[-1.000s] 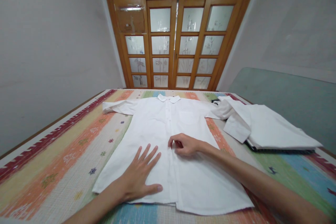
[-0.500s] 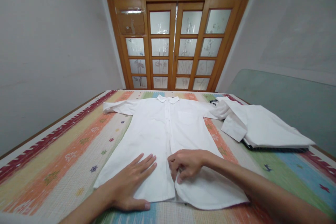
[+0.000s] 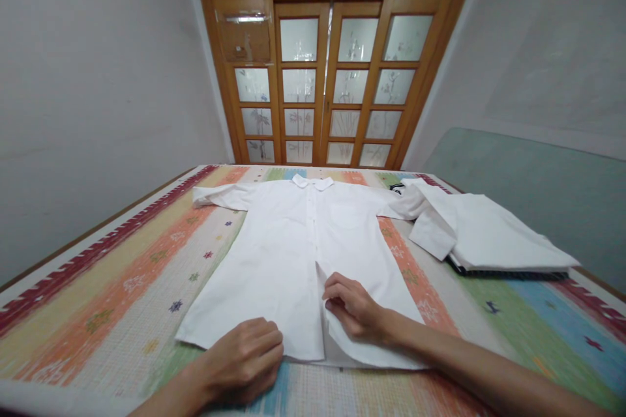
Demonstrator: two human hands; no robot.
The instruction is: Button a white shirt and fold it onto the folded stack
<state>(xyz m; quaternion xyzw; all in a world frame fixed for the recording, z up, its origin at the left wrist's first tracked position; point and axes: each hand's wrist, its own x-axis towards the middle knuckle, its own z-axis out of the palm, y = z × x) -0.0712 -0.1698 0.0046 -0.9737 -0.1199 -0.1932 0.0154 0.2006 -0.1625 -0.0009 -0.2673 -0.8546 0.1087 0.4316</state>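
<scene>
Toward the surface's point(image 3: 117, 313) near edge, the once-spread left hand point(image 3: 250, 357) is curled, grip unclear; the shirt point(image 3: 274, 254) is pinched by the right hand point(image 3: 359, 313).

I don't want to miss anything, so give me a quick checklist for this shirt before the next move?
1. White shirt spread out, collar at the far end: ok.
2. Left-side sleeve out to the side: ok.
3. Right-side sleeve apart from the folded pile: cannot tell; white meets white.
4. Lower front edges together: not ok; they gap by the right hand.
5. Left hand gripping the hem: cannot tell; curled fingers hide it.
</scene>
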